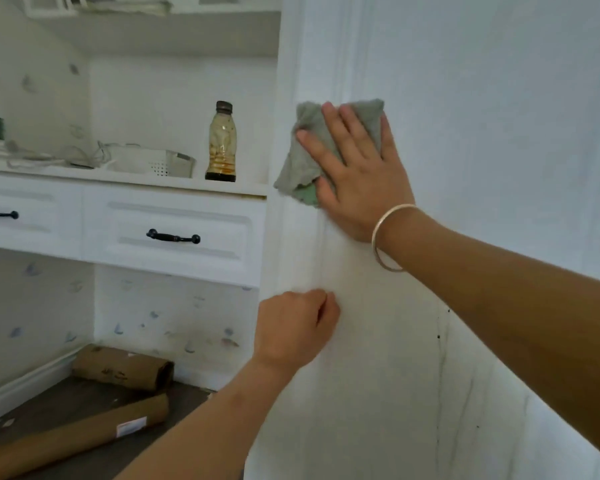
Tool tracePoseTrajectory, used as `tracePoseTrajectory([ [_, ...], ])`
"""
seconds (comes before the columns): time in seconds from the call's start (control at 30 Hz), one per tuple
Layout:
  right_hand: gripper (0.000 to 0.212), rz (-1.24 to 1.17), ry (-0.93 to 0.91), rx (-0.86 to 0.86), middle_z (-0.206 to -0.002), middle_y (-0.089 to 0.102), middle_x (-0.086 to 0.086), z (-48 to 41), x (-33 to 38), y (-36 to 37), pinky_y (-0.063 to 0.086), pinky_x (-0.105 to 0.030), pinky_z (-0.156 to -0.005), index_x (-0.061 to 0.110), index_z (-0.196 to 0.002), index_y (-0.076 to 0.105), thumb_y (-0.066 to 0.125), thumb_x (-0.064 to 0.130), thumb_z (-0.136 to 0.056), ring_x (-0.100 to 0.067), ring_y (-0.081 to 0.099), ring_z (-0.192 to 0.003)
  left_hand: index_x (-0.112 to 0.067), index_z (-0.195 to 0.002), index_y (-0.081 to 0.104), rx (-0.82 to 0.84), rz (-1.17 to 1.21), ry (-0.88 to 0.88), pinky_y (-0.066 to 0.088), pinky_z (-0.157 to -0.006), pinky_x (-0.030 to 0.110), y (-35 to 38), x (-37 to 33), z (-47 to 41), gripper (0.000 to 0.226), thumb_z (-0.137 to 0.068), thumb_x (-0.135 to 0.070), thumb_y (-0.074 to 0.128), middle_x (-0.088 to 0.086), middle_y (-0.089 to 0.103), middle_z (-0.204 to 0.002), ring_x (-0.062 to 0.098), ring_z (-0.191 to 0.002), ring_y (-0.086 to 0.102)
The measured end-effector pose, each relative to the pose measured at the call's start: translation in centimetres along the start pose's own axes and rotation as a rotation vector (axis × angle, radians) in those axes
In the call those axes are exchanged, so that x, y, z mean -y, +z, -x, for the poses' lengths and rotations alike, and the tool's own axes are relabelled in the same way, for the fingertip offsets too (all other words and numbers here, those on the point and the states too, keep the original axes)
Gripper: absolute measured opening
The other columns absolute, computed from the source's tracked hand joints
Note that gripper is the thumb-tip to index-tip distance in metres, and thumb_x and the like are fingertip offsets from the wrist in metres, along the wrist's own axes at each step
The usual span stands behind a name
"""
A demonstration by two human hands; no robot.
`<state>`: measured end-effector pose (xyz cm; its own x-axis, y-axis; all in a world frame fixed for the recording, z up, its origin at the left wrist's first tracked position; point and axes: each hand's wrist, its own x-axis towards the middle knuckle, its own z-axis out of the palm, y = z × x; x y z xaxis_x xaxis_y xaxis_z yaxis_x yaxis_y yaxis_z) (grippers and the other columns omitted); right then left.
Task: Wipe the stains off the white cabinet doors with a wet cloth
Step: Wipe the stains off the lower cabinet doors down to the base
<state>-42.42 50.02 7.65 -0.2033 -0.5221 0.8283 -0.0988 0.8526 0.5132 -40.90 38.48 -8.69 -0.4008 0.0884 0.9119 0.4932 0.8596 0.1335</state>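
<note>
My right hand (pixel 359 171) lies flat with straight fingers on a grey-green cloth (pixel 297 168) and presses it against the white cabinet door (pixel 499 133), near the door's moulded left edge. A pale bangle circles that wrist. Lower down, my left hand (pixel 293 329) rests against the same door with its fingers curled in, holding nothing that I can see. Dark specks and thin grey streaks (pixel 439 336) mark the lower part of the door.
To the left is an open niche with a shelf carrying a brown-stained bottle (pixel 222 142), a white perforated basket (pixel 153 161) and cables. Two drawers with black handles (pixel 173 236) sit below. Cardboard tubes (pixel 122 367) lie on the dark floor.
</note>
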Motion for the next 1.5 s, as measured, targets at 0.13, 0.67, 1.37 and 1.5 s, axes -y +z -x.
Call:
tracePoseTrajectory([
  [0.13,0.057,-0.022,-0.270,0.051,-0.160,0.018,-0.010,4.9,3.4,1.4,0.010,-0.056,-0.117,0.030,-0.151,0.028,0.034,0.037,-0.094,-0.028,0.012,-0.148,-0.015,-0.043,0.047,-0.004,-0.114,0.027,0.023,-0.037,0.018,0.3,-0.2,-1.0,0.039,-0.076,-0.036,0.044,0.003,0.049,-0.035,0.024,-0.028,0.044],
  [0.67,0.058,-0.102,0.452,-0.035,-0.159,0.010,-0.021,14.1,-0.3,1.2,0.008,-0.059,-0.117,0.029,-0.152,0.019,0.036,0.039,-0.098,-0.033,0.004,-0.148,-0.017,-0.047,0.036,-0.046,-0.137,0.158,0.024,-0.038,0.020,0.1,-2.7,-3.7,0.043,-0.085,-0.036,0.042,-0.001,0.039,-0.035,0.020,-0.030,0.037],
  [1.37,0.064,0.022,0.706,-0.051,-0.158,0.007,-0.025,17.7,-9.9,-1.2,-0.004,-0.053,-0.119,0.007,-0.153,0.013,0.030,0.028,-0.095,-0.036,0.002,-0.148,-0.018,-0.046,0.032,-0.017,-0.090,0.352,0.023,-0.038,0.019,1.9,-8.2,-5.4,0.037,-0.080,-0.027,0.044,-0.002,0.029,-0.034,0.016,-0.032,0.021],
  [1.5,0.065,-0.095,0.757,-0.107,-0.158,0.005,-0.025,19.3,-7.7,0.1,-0.001,-0.055,-0.118,0.013,-0.154,0.015,0.034,0.027,-0.093,-0.037,0.000,-0.147,-0.015,-0.044,0.038,-0.054,-0.084,0.362,0.026,-0.038,0.019,2.9,-8.3,-5.0,0.039,-0.079,-0.022,0.052,0.000,0.034,-0.033,0.019,-0.027,0.032],
])
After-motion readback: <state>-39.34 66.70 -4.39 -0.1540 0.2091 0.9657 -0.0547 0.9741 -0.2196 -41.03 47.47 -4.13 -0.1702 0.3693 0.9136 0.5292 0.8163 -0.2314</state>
